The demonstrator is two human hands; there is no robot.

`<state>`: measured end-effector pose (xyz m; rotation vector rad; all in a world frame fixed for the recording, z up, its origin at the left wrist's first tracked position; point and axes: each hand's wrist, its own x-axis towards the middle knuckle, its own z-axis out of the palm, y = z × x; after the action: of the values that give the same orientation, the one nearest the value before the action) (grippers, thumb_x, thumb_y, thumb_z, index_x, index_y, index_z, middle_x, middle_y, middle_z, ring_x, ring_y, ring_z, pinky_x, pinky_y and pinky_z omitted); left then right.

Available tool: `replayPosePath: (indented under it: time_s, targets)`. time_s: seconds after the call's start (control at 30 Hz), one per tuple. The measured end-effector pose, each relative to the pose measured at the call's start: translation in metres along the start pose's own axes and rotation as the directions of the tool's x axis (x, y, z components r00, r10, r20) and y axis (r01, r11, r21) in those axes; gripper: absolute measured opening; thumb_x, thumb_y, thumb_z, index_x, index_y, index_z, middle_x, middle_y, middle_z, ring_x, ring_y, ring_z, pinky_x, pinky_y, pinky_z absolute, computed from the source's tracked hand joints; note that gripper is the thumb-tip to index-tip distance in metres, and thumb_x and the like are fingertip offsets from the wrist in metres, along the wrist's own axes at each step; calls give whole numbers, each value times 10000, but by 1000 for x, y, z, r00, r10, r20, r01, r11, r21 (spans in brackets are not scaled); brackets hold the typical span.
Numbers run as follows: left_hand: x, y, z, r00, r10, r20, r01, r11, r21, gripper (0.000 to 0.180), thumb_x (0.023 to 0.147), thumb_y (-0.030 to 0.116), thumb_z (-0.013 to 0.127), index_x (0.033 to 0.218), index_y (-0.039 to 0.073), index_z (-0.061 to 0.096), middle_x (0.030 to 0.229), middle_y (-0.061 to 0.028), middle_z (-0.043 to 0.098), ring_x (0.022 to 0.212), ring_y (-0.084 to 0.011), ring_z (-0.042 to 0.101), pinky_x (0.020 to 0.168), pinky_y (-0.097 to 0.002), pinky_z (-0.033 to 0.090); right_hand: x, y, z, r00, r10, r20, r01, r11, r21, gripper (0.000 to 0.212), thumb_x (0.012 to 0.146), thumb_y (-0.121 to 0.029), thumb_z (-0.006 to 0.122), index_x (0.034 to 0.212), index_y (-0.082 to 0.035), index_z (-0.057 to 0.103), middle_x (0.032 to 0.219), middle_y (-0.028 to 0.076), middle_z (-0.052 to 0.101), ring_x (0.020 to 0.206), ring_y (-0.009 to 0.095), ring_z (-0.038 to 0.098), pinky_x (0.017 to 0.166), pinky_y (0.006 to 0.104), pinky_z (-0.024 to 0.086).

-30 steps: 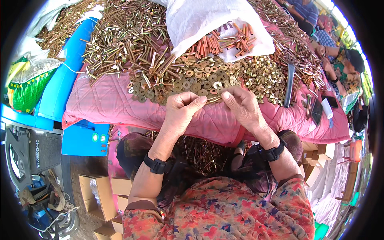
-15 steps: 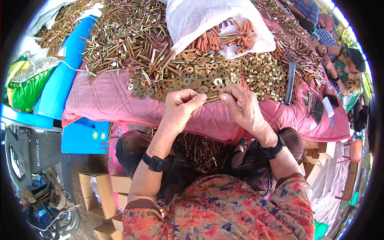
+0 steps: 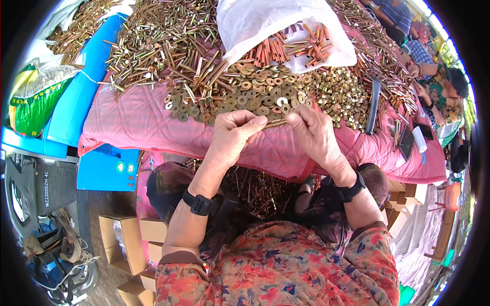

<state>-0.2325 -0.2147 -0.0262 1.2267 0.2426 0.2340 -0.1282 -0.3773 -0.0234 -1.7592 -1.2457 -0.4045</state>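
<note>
Over the front edge of the pink quilted cover point(image 3: 148, 122), my left hand point(image 3: 232, 137) pinches one end of a thin brass-coloured bolt point(image 3: 275, 123) between thumb and fingers. At the bolt's other end, my right hand point(image 3: 316, 136) closes its thumb and fingertips; any small part in them is hidden. The bolt lies nearly level between the hands. Just beyond them spread flat round washers point(image 3: 263, 110), with a heap of small brass nuts point(image 3: 339, 97) to the right. Copper-coloured metal tubes point(image 3: 265, 52) spill from a white bag point(image 3: 280, 20) behind the washers.
Heaps of metal bolts or sleeves point(image 3: 153, 46) cover the far left. A dark flat bar point(image 3: 373, 104) lies right of the nuts, near a phone point(image 3: 424, 130) and a white roll point(image 3: 419, 138). Cardboard boxes point(image 3: 122, 245) stand below left. Other people sit at the far right.
Both hands stay on the bolt, and my right fingers have shifted slightly at its end. The whole view has moved a little.
</note>
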Motion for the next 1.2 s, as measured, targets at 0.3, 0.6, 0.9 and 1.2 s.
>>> replayPosePath:
  time_s: [0.3,0.6,0.9,1.2]
  targets:
    - [-8,7,-2,921,-193,339,36,908,417,204,844,207,643,771,17,651,614,14,546,550,-42,476,471,-191,360,-1,6,-13,474,633,613,-875,420,243,462,896,-386,538,629,-8,546,545,60,531,489,153,473,476,299,397]
    - [41,9,-37,793,594,138,-5,-219,976,179,679,61,645,855,72,675,841,-66,564,878,-256,508,766,-396,418,-6,37,16,913,390,121,-376,918,-122,181,798,-220,634,801,-41,610,686,138,584,667,316,603,587,372,470]
    - [58,4,-44,642,754,142,-161,-48,986,117,713,39,647,809,37,579,819,-113,572,761,-287,581,647,-392,471,-19,38,43,937,200,287,-136,964,-229,145,771,-117,634,883,-27,612,873,142,577,802,321,586,646,403,468]
    - [31,4,-16,563,814,-143,-277,349,895,157,712,-33,620,789,46,509,721,-116,597,513,-203,583,504,-292,495,-8,35,31,845,522,112,-519,853,-58,190,867,-194,595,877,-12,647,688,82,634,571,133,602,515,273,449]
